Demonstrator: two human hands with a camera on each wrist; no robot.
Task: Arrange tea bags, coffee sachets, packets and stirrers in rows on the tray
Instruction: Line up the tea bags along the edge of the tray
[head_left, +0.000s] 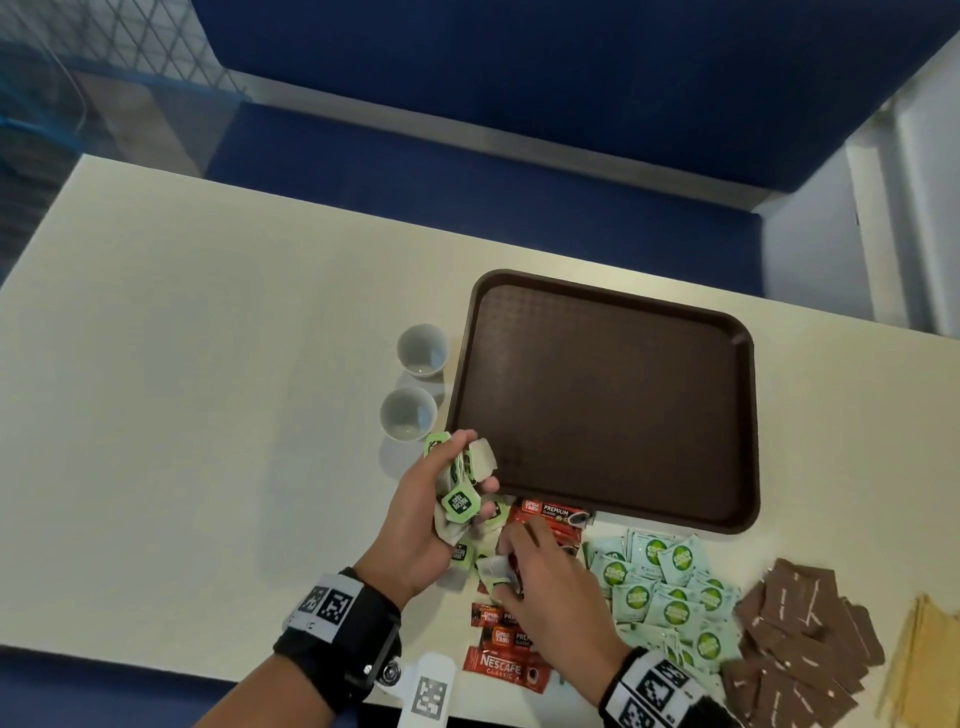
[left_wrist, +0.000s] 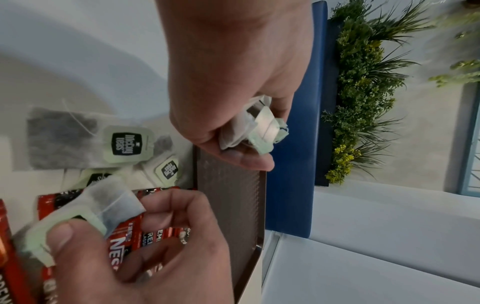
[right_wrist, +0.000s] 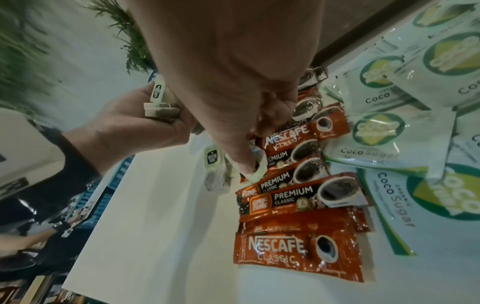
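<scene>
My left hand (head_left: 470, 467) grips a bunch of tea bags (head_left: 460, 501) with green tags just off the near left corner of the brown tray (head_left: 602, 400), whose floor is bare. In the left wrist view the bunch (left_wrist: 257, 127) sticks out past the curled fingers. My right hand (head_left: 506, 564) pinches one more tea bag (left_wrist: 109, 205) between thumb and finger, over the red coffee sachets (right_wrist: 298, 251). Loose tea bags (left_wrist: 78, 139) lie on the table between the hands. Green-and-white sugar packets (head_left: 670, 597), brown packets (head_left: 800, 639) and pale wooden stirrers (head_left: 930, 665) lie to the right.
Two small white cups (head_left: 422, 349) (head_left: 408, 413) stand left of the tray. The cream table (head_left: 208, 415) stretches out to the left. A blue bench (head_left: 467, 171) runs behind the table's far edge.
</scene>
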